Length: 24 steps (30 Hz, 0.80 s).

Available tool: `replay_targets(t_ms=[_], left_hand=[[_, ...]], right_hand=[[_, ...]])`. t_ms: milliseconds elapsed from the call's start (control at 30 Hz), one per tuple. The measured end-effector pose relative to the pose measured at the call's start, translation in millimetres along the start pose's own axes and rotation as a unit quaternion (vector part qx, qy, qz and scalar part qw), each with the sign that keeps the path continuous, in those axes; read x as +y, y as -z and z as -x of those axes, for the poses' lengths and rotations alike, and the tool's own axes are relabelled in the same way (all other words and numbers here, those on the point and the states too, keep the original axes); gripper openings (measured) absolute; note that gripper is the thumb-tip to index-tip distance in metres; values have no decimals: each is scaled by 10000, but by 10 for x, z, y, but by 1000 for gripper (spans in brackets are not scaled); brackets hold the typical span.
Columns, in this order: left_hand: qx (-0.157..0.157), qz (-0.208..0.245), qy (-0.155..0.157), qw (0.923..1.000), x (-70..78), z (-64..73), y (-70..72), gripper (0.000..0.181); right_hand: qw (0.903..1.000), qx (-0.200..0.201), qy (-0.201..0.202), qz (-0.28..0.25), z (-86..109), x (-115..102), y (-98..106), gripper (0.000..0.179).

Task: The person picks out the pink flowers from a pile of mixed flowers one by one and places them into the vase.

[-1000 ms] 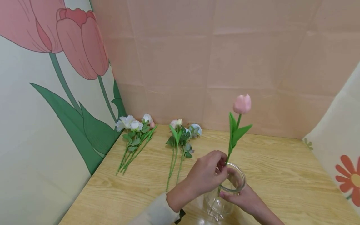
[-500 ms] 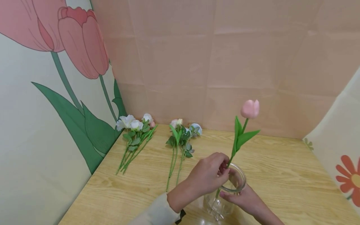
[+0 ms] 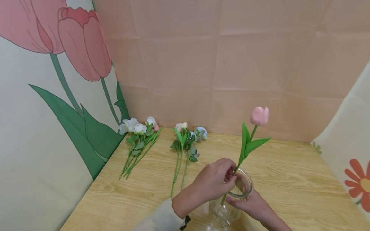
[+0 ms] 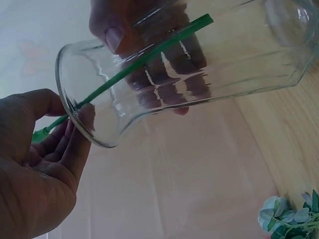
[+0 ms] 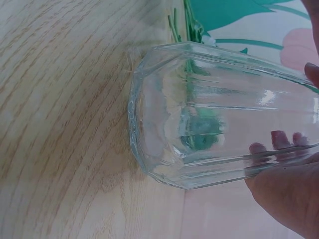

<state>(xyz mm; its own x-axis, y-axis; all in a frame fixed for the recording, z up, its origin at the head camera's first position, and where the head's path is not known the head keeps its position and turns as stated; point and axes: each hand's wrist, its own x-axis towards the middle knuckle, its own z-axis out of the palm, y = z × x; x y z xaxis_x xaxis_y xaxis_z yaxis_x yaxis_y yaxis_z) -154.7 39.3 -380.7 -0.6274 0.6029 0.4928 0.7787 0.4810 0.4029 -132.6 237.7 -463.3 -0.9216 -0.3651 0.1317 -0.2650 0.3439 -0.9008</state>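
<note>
A pink tulip (image 3: pixel 259 116) with a green stem leans to the right above the mouth of a clear glass vase (image 3: pixel 232 212). My left hand (image 3: pixel 212 178) pinches its stem right at the vase rim. Inside the glass, the lower stem (image 4: pixel 149 56) slants down, its cut end partway along the vase in the left wrist view. My right hand (image 3: pixel 255 205) grips the vase around its neck, and several of its fingers (image 5: pixel 280 140) show through the glass. From the right wrist view, the vase's faceted base is close over the wooden table.
White flowers (image 3: pixel 136 126) with green stems lie together at the table's (image 3: pixel 295 179) back left. Nearer the middle lies another group, with a cream bloom (image 3: pixel 181 126) and a pale blue flower (image 3: pixel 201 132). A pinkish backdrop (image 3: pixel 179 64) stands behind.
The tulip has tilted further right and its bloom has dropped lower. My left hand has shifted slightly down at the rim. My right hand and the vase look unmoved.
</note>
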Motion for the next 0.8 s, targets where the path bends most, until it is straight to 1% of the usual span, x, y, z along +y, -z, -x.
replay_targets(t_ms=[167, 300, 433, 667, 767, 800], left_hand=[[-26, -129, -97, 9999, -2, -6, 10, 16], [-46, -209, -115, 9997, -2, -7, 16, 15], [-79, -270, -104, 9996, 0, -6, 16, 13], [-123, -299, -56, 9995, 5, -1, 18, 12], [-148, -282, -33, 9995, 10, -1, 20, 12], [-151, -277, -33, 9995, 12, -1, 20, 12]], right_hand=[[9999, -44, -107, -38, -4, -20, 6, 79], [9998, -76, -174, -51, -2, -34, 5, 79], [9999, -98, -135, -19, -2, -37, 3, 79], [9999, 4, -103, 59, 1, -16, -8, 79], [9999, -76, -73, 7, -3, 28, 6, 82], [9999, -158, 22, 10, -4, 78, 36, 82]])
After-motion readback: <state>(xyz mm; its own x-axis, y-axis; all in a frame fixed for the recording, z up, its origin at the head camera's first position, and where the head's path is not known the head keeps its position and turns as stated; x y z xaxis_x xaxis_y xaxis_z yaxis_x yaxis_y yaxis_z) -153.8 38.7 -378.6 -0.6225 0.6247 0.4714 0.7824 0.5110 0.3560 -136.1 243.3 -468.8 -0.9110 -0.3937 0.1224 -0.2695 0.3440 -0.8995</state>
